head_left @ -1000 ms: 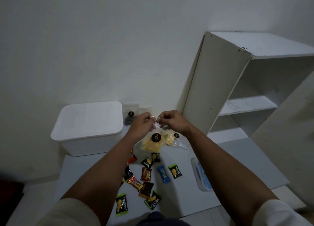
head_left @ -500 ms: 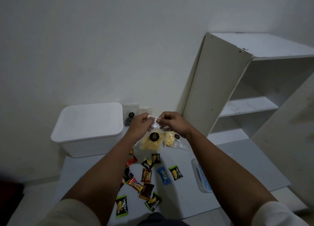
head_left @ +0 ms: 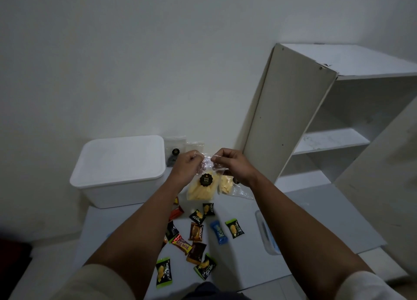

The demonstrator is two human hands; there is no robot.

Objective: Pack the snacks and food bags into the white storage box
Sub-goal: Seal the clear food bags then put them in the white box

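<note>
- We see the left hand (head_left: 188,164) and right hand (head_left: 230,164) pinching a crinkled clear snack bag (head_left: 203,187) of yellow chips.
- We note the smooth, lidded white storage box (head_left: 119,171).

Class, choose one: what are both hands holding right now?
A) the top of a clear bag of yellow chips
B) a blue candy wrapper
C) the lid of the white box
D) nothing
A: the left hand and the right hand pinch the top of the clear bag of yellow chips.
</note>
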